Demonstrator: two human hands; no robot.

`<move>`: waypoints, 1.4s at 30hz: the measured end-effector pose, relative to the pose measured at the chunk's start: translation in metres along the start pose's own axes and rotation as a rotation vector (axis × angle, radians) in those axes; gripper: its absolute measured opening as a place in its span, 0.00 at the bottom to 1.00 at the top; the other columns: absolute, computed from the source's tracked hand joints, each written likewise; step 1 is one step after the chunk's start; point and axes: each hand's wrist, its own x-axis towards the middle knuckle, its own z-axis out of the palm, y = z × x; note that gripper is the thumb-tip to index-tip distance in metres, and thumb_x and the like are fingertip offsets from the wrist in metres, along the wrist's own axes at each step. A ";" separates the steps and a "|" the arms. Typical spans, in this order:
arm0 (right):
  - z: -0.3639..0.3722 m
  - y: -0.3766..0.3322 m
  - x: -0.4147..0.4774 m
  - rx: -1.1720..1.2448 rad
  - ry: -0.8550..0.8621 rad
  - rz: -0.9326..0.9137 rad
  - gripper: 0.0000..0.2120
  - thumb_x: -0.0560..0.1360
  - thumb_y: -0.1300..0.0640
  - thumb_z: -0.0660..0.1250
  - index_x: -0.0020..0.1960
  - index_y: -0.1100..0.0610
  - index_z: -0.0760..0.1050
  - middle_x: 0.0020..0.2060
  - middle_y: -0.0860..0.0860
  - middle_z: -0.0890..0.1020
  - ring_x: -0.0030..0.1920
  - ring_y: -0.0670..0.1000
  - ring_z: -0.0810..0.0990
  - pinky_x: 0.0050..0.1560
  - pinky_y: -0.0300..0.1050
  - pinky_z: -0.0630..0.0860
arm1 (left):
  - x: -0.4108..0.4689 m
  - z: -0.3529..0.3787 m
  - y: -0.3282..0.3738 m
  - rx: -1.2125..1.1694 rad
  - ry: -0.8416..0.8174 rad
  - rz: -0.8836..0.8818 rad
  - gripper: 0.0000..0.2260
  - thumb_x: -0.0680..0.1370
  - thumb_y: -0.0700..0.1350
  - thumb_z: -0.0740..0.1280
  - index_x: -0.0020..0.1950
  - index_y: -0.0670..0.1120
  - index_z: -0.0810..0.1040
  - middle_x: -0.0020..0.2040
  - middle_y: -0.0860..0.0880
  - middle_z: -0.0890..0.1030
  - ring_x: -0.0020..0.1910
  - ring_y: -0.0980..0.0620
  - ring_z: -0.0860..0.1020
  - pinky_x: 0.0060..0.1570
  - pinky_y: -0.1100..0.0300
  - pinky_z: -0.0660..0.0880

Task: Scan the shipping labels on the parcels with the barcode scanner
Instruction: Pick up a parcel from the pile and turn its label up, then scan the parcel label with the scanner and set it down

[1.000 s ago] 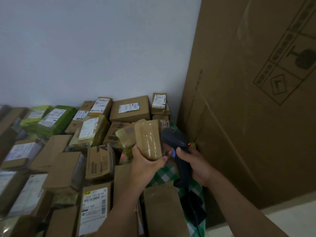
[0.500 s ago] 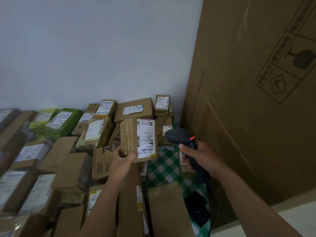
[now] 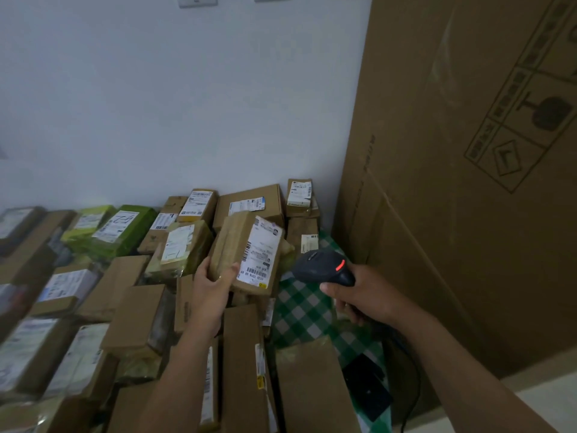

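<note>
My left hand (image 3: 212,284) grips a small brown taped parcel (image 3: 237,245) by its lower left corner, lifted above the pile. Its white shipping label (image 3: 260,253) with barcodes faces me and tilts to the right. My right hand (image 3: 363,293) holds the dark barcode scanner (image 3: 323,267) by its handle, just right of the parcel. The scanner's head points left toward the label, and a red light glows on top of it.
Many cardboard parcels (image 3: 131,314) with labels cover the surface, with green-wrapped ones (image 3: 125,229) at the left back. A green checked cloth (image 3: 299,310) shows under the scanner. A huge cardboard box (image 3: 468,182) stands at right, and a white wall (image 3: 187,104) lies behind.
My left hand turned the parcel so its label faces me, then tilted it rightward and lowered it a little. The scanner rose from beside the parcel and now aims at the label.
</note>
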 end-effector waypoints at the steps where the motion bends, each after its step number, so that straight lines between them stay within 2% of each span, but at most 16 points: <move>1: 0.001 0.001 -0.001 0.042 0.006 0.012 0.08 0.77 0.52 0.69 0.43 0.55 0.76 0.29 0.54 0.80 0.24 0.51 0.75 0.28 0.44 0.72 | -0.002 0.001 -0.001 -0.105 -0.002 -0.025 0.32 0.77 0.48 0.71 0.78 0.51 0.61 0.66 0.50 0.74 0.56 0.53 0.78 0.44 0.60 0.76; 3: 0.001 0.001 -0.002 0.111 0.016 0.039 0.13 0.77 0.51 0.68 0.39 0.59 0.75 0.28 0.54 0.79 0.24 0.51 0.74 0.27 0.43 0.72 | 0.000 0.005 -0.008 -0.288 -0.016 -0.096 0.31 0.76 0.43 0.72 0.76 0.51 0.63 0.64 0.48 0.78 0.56 0.50 0.81 0.53 0.53 0.79; 5: 0.000 0.001 -0.004 0.135 0.010 0.051 0.15 0.78 0.50 0.67 0.38 0.60 0.75 0.30 0.56 0.80 0.24 0.51 0.75 0.26 0.43 0.72 | 0.003 0.008 -0.015 -0.325 -0.036 -0.120 0.30 0.76 0.41 0.72 0.75 0.50 0.65 0.63 0.47 0.79 0.57 0.49 0.81 0.58 0.49 0.78; 12: -0.002 0.003 -0.008 0.168 -0.038 0.060 0.12 0.78 0.50 0.67 0.42 0.58 0.75 0.34 0.59 0.80 0.25 0.51 0.75 0.28 0.43 0.71 | 0.006 0.014 -0.025 -0.387 -0.058 -0.124 0.29 0.76 0.37 0.71 0.74 0.49 0.64 0.62 0.46 0.80 0.58 0.47 0.82 0.61 0.46 0.77; 18: -0.002 0.003 -0.010 0.190 -0.055 0.056 0.11 0.78 0.50 0.66 0.42 0.56 0.75 0.33 0.59 0.80 0.25 0.52 0.75 0.28 0.44 0.72 | 0.005 0.014 -0.026 -0.409 -0.058 -0.099 0.29 0.76 0.37 0.70 0.74 0.48 0.64 0.62 0.45 0.79 0.58 0.47 0.81 0.60 0.47 0.77; 22: 0.000 0.002 -0.009 0.193 -0.055 0.048 0.11 0.78 0.51 0.66 0.40 0.56 0.75 0.29 0.55 0.79 0.24 0.51 0.74 0.28 0.44 0.71 | 0.006 0.013 -0.030 -0.386 -0.050 -0.087 0.28 0.75 0.37 0.71 0.73 0.49 0.65 0.63 0.46 0.79 0.59 0.47 0.80 0.62 0.45 0.76; 24: 0.000 0.002 -0.009 0.189 -0.049 0.054 0.11 0.78 0.50 0.66 0.40 0.55 0.75 0.30 0.56 0.80 0.25 0.52 0.75 0.28 0.44 0.71 | 0.006 0.013 -0.031 -0.329 -0.029 -0.084 0.31 0.74 0.40 0.73 0.73 0.51 0.65 0.64 0.47 0.78 0.61 0.47 0.79 0.63 0.44 0.75; 27: -0.002 0.004 -0.006 0.206 0.022 0.086 0.13 0.78 0.50 0.67 0.40 0.59 0.75 0.30 0.56 0.80 0.24 0.51 0.75 0.27 0.43 0.72 | 0.001 0.015 -0.028 -0.100 -0.006 -0.035 0.36 0.71 0.47 0.76 0.75 0.54 0.62 0.66 0.50 0.74 0.63 0.48 0.75 0.63 0.41 0.74; 30: -0.010 0.006 -0.002 0.245 0.142 0.119 0.14 0.78 0.51 0.67 0.41 0.61 0.75 0.25 0.52 0.78 0.21 0.48 0.74 0.25 0.41 0.71 | -0.003 0.025 -0.021 0.083 0.024 0.048 0.39 0.70 0.48 0.77 0.76 0.52 0.61 0.66 0.51 0.71 0.65 0.48 0.71 0.62 0.41 0.74; 34: -0.025 0.009 0.005 0.272 0.252 0.143 0.17 0.78 0.50 0.67 0.37 0.63 0.74 0.22 0.51 0.77 0.20 0.48 0.73 0.26 0.41 0.71 | 0.007 0.032 -0.004 0.104 0.132 0.113 0.40 0.68 0.53 0.78 0.75 0.53 0.62 0.70 0.50 0.70 0.67 0.47 0.71 0.60 0.43 0.76; 37: -0.028 0.006 0.015 0.277 0.253 0.116 0.17 0.78 0.52 0.67 0.36 0.62 0.74 0.21 0.50 0.76 0.20 0.47 0.73 0.26 0.42 0.71 | 0.016 0.033 0.012 0.095 0.217 0.210 0.40 0.69 0.50 0.78 0.75 0.50 0.61 0.69 0.50 0.68 0.66 0.51 0.70 0.60 0.52 0.74; 39: -0.027 0.003 0.023 0.274 0.230 0.102 0.16 0.79 0.53 0.66 0.36 0.62 0.73 0.21 0.50 0.76 0.19 0.46 0.72 0.23 0.39 0.70 | 0.022 0.033 0.021 0.261 0.278 0.350 0.39 0.68 0.46 0.79 0.74 0.49 0.62 0.68 0.50 0.66 0.64 0.53 0.67 0.57 0.58 0.71; 42: -0.021 0.002 0.038 0.260 0.195 0.075 0.13 0.78 0.53 0.67 0.42 0.63 0.74 0.28 0.57 0.78 0.21 0.48 0.73 0.23 0.41 0.71 | 0.034 0.036 0.019 0.658 0.265 0.476 0.40 0.66 0.41 0.80 0.74 0.45 0.64 0.70 0.44 0.65 0.69 0.46 0.64 0.66 0.52 0.68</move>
